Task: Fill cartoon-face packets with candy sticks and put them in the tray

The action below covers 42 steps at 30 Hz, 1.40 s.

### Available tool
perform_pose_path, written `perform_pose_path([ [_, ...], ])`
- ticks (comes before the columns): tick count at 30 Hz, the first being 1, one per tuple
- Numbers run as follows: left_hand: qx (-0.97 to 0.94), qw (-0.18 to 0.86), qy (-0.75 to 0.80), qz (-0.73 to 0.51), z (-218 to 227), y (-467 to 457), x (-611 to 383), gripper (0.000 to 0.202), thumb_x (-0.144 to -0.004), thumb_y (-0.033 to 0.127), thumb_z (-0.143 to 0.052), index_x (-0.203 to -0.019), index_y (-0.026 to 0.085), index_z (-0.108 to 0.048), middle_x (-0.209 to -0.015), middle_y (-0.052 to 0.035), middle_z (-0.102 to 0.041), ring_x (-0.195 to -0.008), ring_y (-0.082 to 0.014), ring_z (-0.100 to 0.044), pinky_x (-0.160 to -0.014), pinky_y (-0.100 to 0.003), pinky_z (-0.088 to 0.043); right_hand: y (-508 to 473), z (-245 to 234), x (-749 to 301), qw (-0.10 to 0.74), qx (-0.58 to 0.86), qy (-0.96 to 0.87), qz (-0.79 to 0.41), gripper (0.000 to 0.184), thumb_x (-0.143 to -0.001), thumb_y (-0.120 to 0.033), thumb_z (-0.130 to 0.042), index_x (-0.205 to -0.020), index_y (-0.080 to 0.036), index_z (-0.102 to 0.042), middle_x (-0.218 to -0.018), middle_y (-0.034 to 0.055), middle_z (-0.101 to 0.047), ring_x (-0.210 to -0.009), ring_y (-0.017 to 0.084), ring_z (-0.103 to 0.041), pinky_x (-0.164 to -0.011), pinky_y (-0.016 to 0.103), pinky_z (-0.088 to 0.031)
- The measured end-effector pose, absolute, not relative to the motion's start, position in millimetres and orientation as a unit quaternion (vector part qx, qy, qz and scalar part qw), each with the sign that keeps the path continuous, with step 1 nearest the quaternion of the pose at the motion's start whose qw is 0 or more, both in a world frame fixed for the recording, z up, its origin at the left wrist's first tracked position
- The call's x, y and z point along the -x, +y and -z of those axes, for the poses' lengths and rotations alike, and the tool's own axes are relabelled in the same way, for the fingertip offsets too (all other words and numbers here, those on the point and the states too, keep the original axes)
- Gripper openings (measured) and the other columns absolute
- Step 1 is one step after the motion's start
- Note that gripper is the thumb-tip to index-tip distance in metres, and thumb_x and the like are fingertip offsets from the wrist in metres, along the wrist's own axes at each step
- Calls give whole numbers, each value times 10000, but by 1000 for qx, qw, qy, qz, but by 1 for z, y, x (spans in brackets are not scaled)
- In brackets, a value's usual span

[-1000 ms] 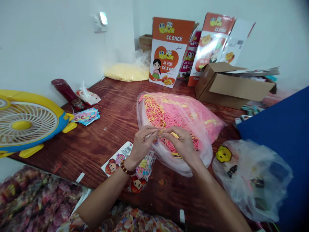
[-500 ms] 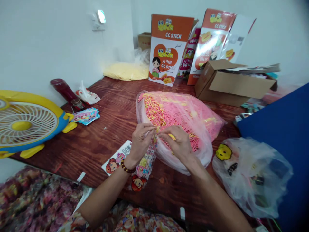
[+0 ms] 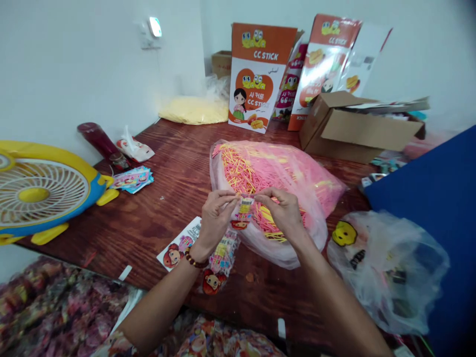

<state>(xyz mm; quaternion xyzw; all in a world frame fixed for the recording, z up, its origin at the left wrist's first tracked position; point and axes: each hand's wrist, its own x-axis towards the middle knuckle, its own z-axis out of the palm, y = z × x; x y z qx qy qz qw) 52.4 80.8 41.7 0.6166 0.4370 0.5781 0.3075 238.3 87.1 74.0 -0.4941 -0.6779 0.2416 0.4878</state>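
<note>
A small printed plastic packet [image 3: 244, 209] with a cartoon face at its bottom hangs between my hands. My left hand [image 3: 217, 213] pinches its upper left corner. At the upper right corner, my right hand [image 3: 281, 210] pinches the other side. Right behind both hands lies a large clear bag of pink and yellow sticks [image 3: 238, 171], its mouth spread wide. Several filled packets [image 3: 222, 255] rest on the table below my left hand. Beside my left wrist is a flat stack of printed packets [image 3: 178, 248] with the same red-haired cartoon.
On the left stand a yellow and blue fan [image 3: 92, 181], a dark red bottle [image 3: 97, 139] and a tissue pack [image 3: 134, 148]. Printed cartons [image 3: 249, 74] and an open cardboard box [image 3: 368, 129] line the back. A translucent plastic bag [image 3: 390, 267] sits at the right.
The packet, bunched between my fingers before, now hangs spread out with its print visible. My right hand has moved slightly right, and the yellow piece at its fingers no longer shows there.
</note>
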Motion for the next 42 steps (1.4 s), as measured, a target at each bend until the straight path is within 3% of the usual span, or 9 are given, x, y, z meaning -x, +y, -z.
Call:
perform_pose_path([
  [9, -661, 251, 438, -556, -35, 82, -58, 121, -894, 228, -640, -910, 227, -759, -1013, -61, -694, -979, -193, -627, -882, -363, -498, 79, -73, -226, 453, 485, -725, -187, 250, -902, -377, -627, -734, -215, -715, -741, 15, -732, -718, 162, -641, -747, 302, -453],
  [16, -670, 244, 471, -520, -41, 80, -42, 113, -887, 231, -636, -876, 226, -748, -1060, -56, -679, -1056, -207, -592, -939, -380, -467, 81, -74, -233, 437, 513, -659, -334, 246, -833, -373, -667, -675, -184, -667, -648, -10, -664, -615, 130, -572, -623, 257, -423],
  [22, -722, 271, 510, -381, -38, 61, -11, 145, -894, 221, -601, -800, 219, -712, -1075, -45, -683, -1085, -218, -556, -995, -405, -399, 64, -43, -224, 363, 524, -654, -407, 260, -867, -383, -634, -696, -188, -631, -594, -39, -605, -549, 107, -521, -563, 228, -373],
  [25, -742, 254, 553, -282, -18, 48, -1, 167, -895, 233, -594, -775, 221, -710, -1047, -36, -691, -1048, -228, -543, -964, -410, -384, 51, -23, -210, 229, 574, -704, -350, 219, -909, -342, -594, -761, -203, -677, -641, -19, -674, -596, 121, -580, -600, 231, -380],
  [29, -745, 202, 605, -198, 14, 36, 1, 208, -914, 241, -555, -796, 223, -724, -1039, -51, -699, -1029, -250, -530, -898, -414, -378, 41, -13, -195, 80, 617, -753, -215, 260, -958, -395, -534, -1039, -235, -723, -902, 60, -769, -820, 188, -685, -691, 260, -414],
  [33, -746, 138, 625, -184, 31, 34, -3, 205, -917, 228, -547, -871, 231, -747, -1070, -73, -700, -1069, -281, -520, -892, -442, -354, 53, -21, -216, 69, 647, -738, -178, 318, -987, -402, -469, -1186, -263, -675, -1008, 52, -774, -920, 202, -702, -732, 267, -431],
  [36, -751, 113, 625, -180, 36, 35, -4, 199, -929, 255, -548, -917, 237, -746, -1069, -77, -703, -1079, -291, -521, -899, -454, -343, 74, -22, -257, 71, 701, -699, -118, 319, -1001, -347, -414, -1126, -248, -690, -1026, 50, -766, -946, 211, -695, -740, 274, -434],
  [39, -752, 93, 629, -173, 37, 37, 0, 226, -946, 274, -523, -1046, 229, -721, -1098, -93, -703, -1076, -295, -533, -896, -455, -345, 96, -13, -295, 26, 724, -687, -57, 291, -969, -246, -441, -1080, -177, -701, -1106, 103, -737, -1032, 224, -660, -825, 279, -433],
  [42, -736, 56, 654, -165, 36, 39, 12, 299, -955, 313, -506, -1187, 218, -669, -1161, -114, -690, -1105, -313, -527, -909, -462, -344, 114, 2, -311, -21, 704, -709, -33, 277, -950, -246, -481, -1100, -126, -681, -1177, 146, -695, -1106, 250, -616, -915, 300, -418],
])
